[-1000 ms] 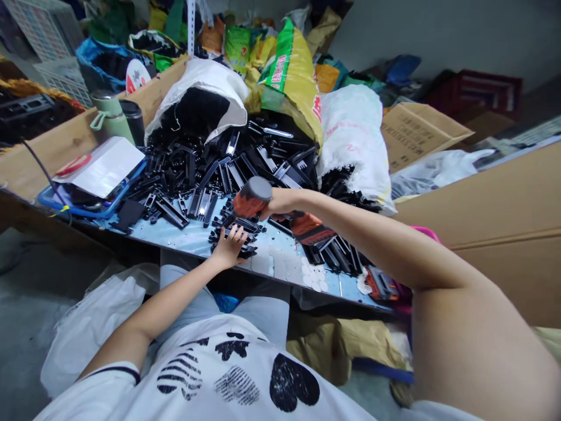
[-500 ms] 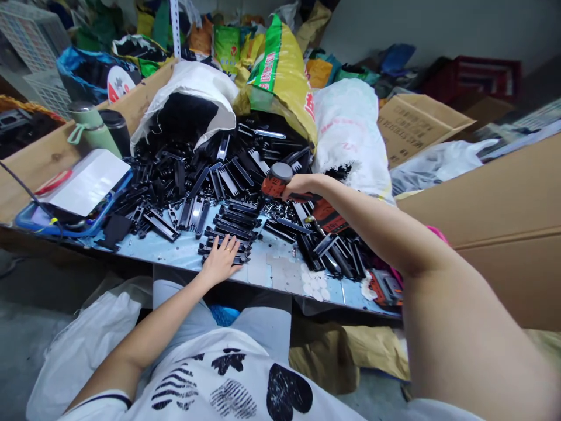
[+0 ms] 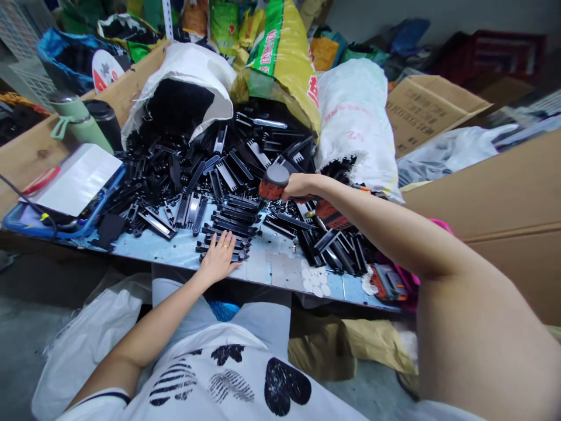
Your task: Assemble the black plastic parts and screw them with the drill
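Note:
My right hand [image 3: 299, 186] grips an orange and black power screwdriver [image 3: 272, 182], held over a heap of black plastic parts [image 3: 219, 169] on the pale blue table [image 3: 175, 248]. My left hand [image 3: 219, 257] lies flat with fingers spread on a short stack of black plastic strips [image 3: 228, 228] at the table's near edge. The tool's orange body [image 3: 333, 217] runs back under my right forearm.
A white sack [image 3: 193, 82] spills black parts at the back. A yellow-green bag [image 3: 284, 64] and another white sack [image 3: 355, 123] stand behind. Left are a green flask [image 3: 76, 120], a dark cup [image 3: 103, 120] and a blue tray with white paper [image 3: 70, 184]. Cardboard [image 3: 504, 187] walls the right.
My right hand has carried the screwdriver from above the near stack back and to the right over the heap. My left hand has flattened onto the strips.

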Demonstrator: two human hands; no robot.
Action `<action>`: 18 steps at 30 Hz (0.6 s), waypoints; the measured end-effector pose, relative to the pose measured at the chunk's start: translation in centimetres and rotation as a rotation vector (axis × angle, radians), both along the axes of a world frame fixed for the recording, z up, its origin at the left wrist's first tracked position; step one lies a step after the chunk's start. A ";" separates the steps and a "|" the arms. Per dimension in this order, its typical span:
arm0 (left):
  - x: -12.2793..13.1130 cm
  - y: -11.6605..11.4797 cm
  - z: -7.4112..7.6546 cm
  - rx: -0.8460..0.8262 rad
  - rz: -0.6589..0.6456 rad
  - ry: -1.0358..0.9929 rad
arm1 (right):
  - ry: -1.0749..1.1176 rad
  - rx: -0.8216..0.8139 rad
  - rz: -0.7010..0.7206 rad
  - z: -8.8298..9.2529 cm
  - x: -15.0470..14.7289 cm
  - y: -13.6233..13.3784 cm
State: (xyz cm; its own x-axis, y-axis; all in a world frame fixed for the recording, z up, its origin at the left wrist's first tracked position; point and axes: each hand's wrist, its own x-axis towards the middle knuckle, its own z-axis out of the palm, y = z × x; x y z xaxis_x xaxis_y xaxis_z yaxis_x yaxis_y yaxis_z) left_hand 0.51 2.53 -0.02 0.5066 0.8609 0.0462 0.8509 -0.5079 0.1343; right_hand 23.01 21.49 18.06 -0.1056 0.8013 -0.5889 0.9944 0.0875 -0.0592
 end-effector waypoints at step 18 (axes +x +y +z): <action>0.1 0.1 -0.1 0.015 0.013 -0.026 | 0.067 -0.110 0.021 -0.3 -1.4 -3.4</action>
